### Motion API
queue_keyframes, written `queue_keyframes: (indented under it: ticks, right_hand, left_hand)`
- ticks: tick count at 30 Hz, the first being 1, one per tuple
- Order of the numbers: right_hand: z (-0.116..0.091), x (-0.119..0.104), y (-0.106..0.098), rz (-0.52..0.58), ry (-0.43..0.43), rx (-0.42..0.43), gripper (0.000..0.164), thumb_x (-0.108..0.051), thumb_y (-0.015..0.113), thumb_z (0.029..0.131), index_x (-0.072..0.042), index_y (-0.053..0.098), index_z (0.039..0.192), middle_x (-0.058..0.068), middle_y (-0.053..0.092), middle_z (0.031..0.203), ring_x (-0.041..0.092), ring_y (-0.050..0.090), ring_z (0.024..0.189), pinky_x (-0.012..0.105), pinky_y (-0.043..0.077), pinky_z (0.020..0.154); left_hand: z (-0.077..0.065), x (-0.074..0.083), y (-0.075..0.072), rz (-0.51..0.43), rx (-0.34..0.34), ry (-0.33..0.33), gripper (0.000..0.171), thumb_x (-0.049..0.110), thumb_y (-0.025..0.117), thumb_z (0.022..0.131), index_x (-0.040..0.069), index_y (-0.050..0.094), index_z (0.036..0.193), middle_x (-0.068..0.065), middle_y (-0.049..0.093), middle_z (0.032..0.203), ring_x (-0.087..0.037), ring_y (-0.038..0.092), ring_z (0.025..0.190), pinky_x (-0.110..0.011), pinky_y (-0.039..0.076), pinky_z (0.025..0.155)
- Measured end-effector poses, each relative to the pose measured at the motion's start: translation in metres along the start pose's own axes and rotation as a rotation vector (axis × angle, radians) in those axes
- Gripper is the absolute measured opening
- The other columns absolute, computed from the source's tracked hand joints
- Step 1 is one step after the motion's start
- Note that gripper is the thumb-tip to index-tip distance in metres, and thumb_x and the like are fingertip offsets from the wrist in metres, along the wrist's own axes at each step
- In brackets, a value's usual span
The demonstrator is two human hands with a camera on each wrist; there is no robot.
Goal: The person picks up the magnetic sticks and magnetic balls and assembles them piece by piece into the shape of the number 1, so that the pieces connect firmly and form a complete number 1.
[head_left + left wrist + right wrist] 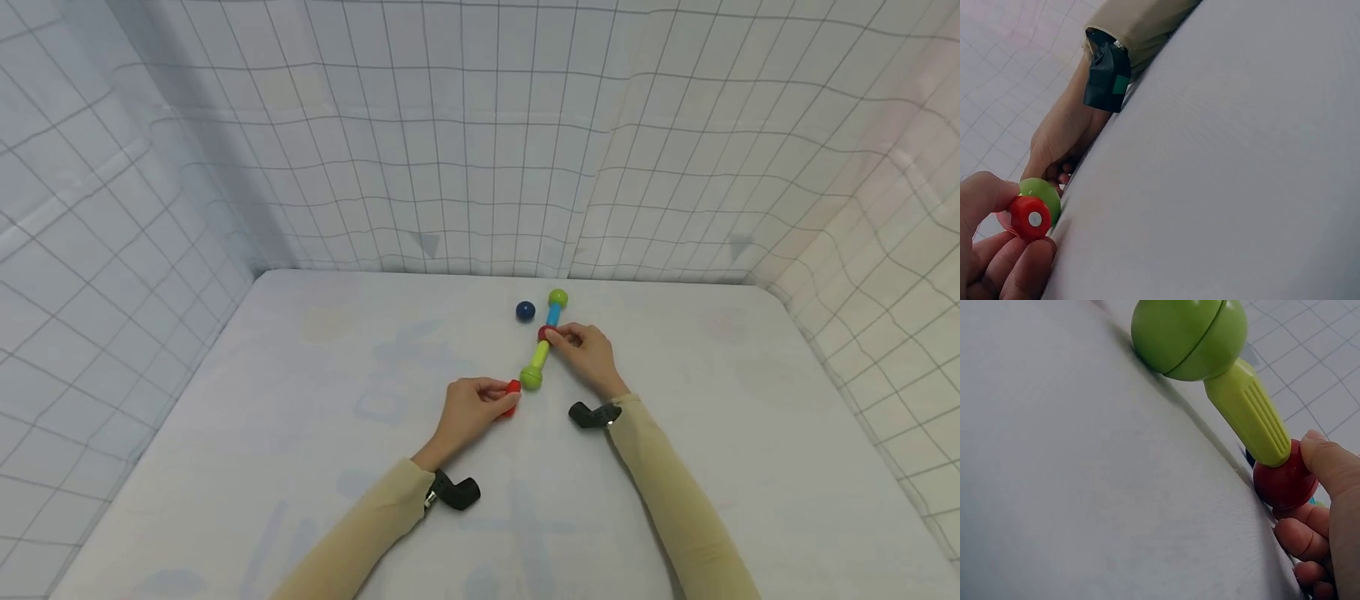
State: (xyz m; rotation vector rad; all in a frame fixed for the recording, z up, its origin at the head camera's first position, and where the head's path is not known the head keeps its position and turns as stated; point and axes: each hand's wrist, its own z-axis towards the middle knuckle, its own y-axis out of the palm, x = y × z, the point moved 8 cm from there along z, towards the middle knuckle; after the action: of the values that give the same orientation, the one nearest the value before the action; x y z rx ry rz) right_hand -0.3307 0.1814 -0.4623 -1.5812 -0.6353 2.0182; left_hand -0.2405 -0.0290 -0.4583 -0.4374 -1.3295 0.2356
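Note:
Between thumb and fingers, my left hand (468, 411) pinches a short red rod (513, 398); its round end with a white dot shows in the left wrist view. My right hand (588, 356) grips the dark red ball (1284, 479) in the middle of a joined chain. From that ball a yellow-green rod (1250, 412) runs toward me to a green ball (531, 377). A blue rod (553, 314) leads away to another green ball (558, 297). The red rod is close to the near green ball; whether they touch I cannot tell.
A loose dark blue ball (526, 311) lies left of the chain's far end. All of it is on a white table (315, 375), with grid-patterned white curtains (465, 150) behind and at both sides. Each wrist carries a small black camera (459, 493).

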Motion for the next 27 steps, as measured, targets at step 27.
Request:
queue_keyframes:
  ticks: [27]
  right_hand:
    - [0.001, 0.002, 0.0, 0.019, 0.016, -0.007, 0.038, -0.044, 0.066, 0.088, -0.009, 0.073, 0.099, 0.004, 0.062, 0.078, 0.019, 0.049, 0.075, 0.032, 0.036, 0.065]
  left_hand:
    - [0.001, 0.004, 0.015, 0.016, -0.012, -0.014, 0.025, 0.026, 0.078, 0.079, 0.004, 0.075, 0.091, 0.004, 0.068, 0.068, -0.004, 0.059, 0.049, -0.025, 0.048, 0.045]
